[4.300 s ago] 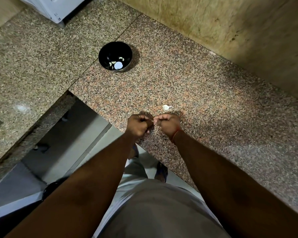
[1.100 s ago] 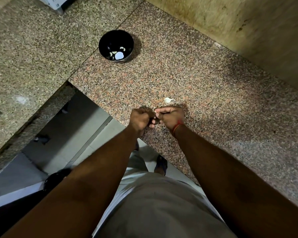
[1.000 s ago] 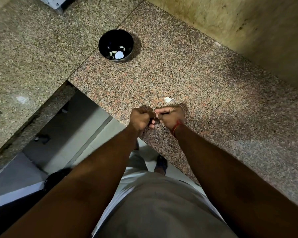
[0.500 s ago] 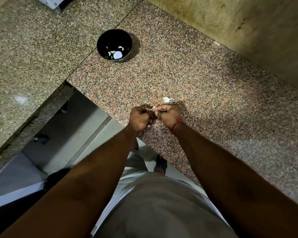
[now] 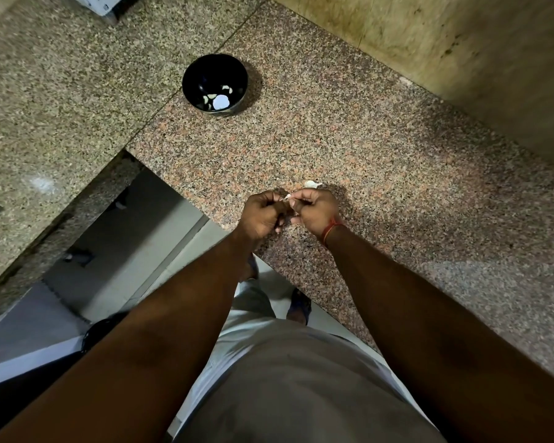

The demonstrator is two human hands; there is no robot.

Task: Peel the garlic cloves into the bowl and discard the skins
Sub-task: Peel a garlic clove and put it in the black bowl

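head view: a garlic clove is pinched between the curled fingers of the left hand and right hand, above the counter, well apart from the bowl.

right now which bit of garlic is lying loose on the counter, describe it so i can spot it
Start from the pinkish granite counter with the black bowl at its far end. Come back toward the two hands, left hand and right hand, working together near the counter's front edge. The loose piece is the small white scrap just beyond the right hand, alone on bare stone, neither held nor in the bowl.
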